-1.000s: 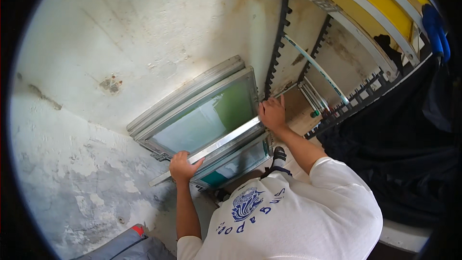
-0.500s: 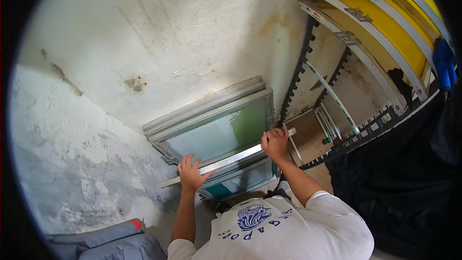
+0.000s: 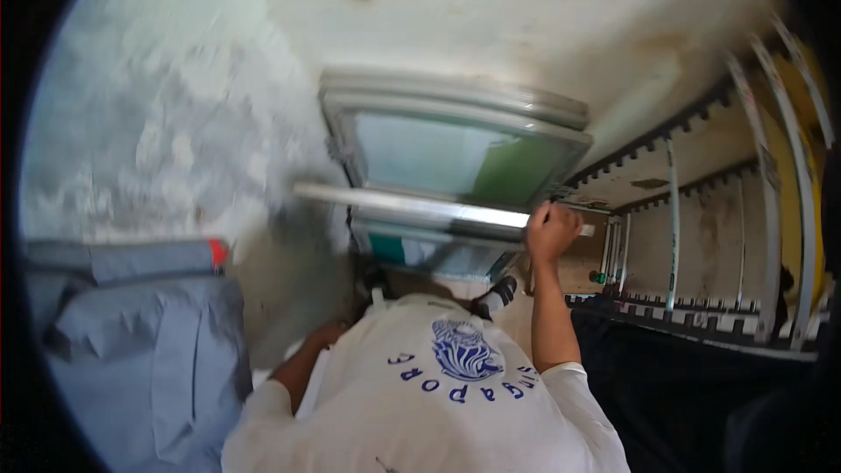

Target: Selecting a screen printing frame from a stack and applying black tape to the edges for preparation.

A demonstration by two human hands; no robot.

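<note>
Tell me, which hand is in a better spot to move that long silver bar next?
Probably the right hand: it already grips the silver bar near its right end, above the leaning framed screens. The left hand hangs low by the shirt, off the bar.

One head-worn fisheye view looks steeply down from above the person's white printed shirt (image 3: 438, 403), close to the body. It faces the pale stained wall (image 3: 491, 26) and floor ahead, edges curving toward a dark rim.
</note>
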